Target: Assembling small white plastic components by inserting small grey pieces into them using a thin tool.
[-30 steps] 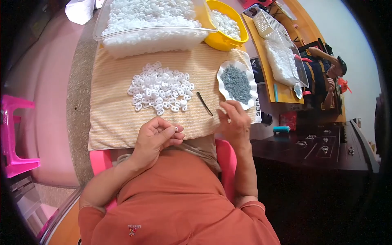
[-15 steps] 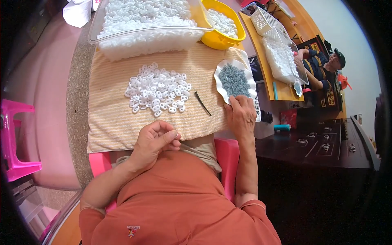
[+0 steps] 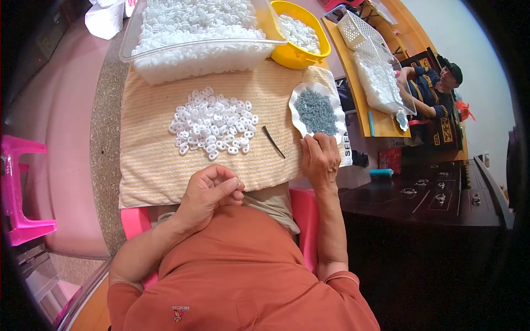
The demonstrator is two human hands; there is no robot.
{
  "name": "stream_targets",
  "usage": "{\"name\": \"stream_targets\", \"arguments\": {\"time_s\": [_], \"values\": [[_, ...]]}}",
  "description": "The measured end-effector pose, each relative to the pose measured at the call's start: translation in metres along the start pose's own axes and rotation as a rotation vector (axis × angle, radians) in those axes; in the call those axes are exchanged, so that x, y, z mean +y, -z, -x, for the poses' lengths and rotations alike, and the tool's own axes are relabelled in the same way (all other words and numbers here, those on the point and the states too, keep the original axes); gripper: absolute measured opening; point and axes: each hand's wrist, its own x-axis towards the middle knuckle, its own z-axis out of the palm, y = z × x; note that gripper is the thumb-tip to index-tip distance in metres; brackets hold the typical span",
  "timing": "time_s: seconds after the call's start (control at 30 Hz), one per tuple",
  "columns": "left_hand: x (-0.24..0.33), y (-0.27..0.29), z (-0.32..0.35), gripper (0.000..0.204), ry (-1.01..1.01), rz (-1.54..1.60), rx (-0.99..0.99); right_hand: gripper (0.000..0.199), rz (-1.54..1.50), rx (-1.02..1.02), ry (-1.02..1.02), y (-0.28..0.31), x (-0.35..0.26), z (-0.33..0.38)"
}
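My left hand [image 3: 214, 188] is held at the table's near edge, fingers curled and thumb pressed against them; whatever they pinch is too small to make out. At the near rim of a white scalloped plate [image 3: 297, 122], my right hand [image 3: 321, 160] has its fingers drawn together, their tips partly hidden. On this plate lies a heap of small grey-blue pieces [image 3: 315, 112]. Left of it, a thin black strip [image 3: 273, 142] rests on the striped towel [image 3: 149, 165]. A loose pile of white oval pieces with two holes [image 3: 212, 122] is spread beyond my left hand.
A clear bin [image 3: 201, 58] full of white pieces and a yellow tub [image 3: 301, 58] stand at the far side. To the right, another person [image 3: 428, 91] sits by a table with a clear bin [image 3: 378, 83]. A pink stool [image 3: 25, 187] stands at far left.
My right hand has drawn back slightly toward me from the grey-blue pieces, its fingers closer together. My left hand has hardly moved.
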Motion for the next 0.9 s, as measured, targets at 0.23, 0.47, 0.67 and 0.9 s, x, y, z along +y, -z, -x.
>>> {"name": "stream_targets", "arguments": {"time_s": [0.23,0.47,0.67,0.9], "values": [[-0.002,0.0,-0.001,0.011,0.003,0.006,0.008,0.009,-0.052,0.008,-0.007,0.003,0.001,0.0],[-0.005,0.001,-0.002,0.011,-0.027,0.019,0.034,0.006,-0.312,0.018,-0.22,0.023,-0.033,-0.006],[-0.003,-0.002,0.0,0.01,-0.007,-0.074,0.016,0.008,-0.749,-0.157,-0.197,0.035,-0.083,-0.007],[0.001,-0.004,0.004,0.019,0.02,-0.128,-0.057,0.008,-1.123,-0.331,-0.207,0.031,-0.112,-0.003]]}}
